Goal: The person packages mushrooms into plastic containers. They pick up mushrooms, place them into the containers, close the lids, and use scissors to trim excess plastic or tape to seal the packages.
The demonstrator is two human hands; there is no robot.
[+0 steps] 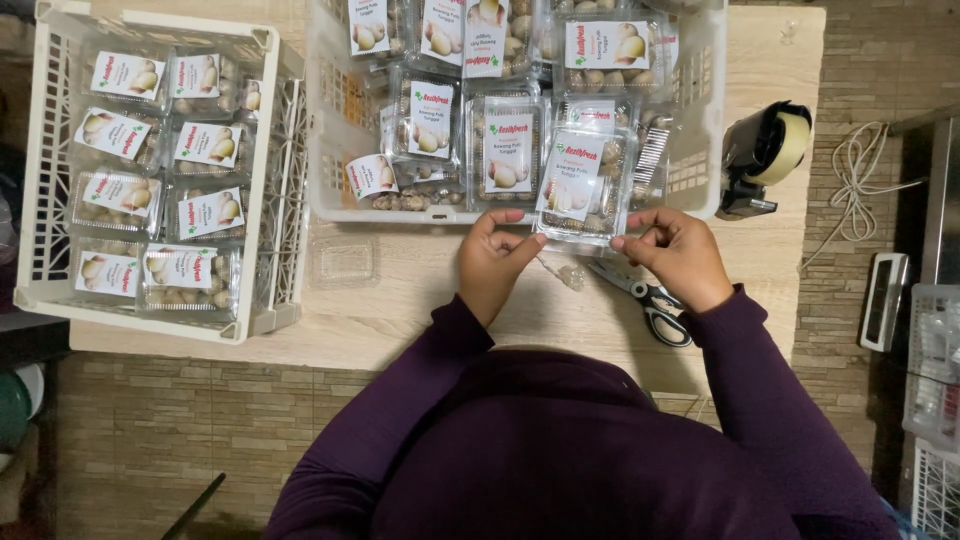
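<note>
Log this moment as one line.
hands: left and right both hold clear labelled pack | behind: white crate of packs | table: scissors, tape dispenser

Home packing spot: crates [160, 300] of labelled produce packs [508, 150], tape dispenser [765, 155], wooden table [400, 290]

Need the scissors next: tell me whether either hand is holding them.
No: the scissors lie on the table while both hands grip a clear labelled pack.

Clear glossy plastic clamshell box [580, 190] with glossy paper label; matt white plastic lattice crates [270, 180]; pale matt wood-grain table [400, 300]; scissors [645, 295] with metal blades, black plastic handles; shiny tape roll [785, 145] near table's right edge.
</note>
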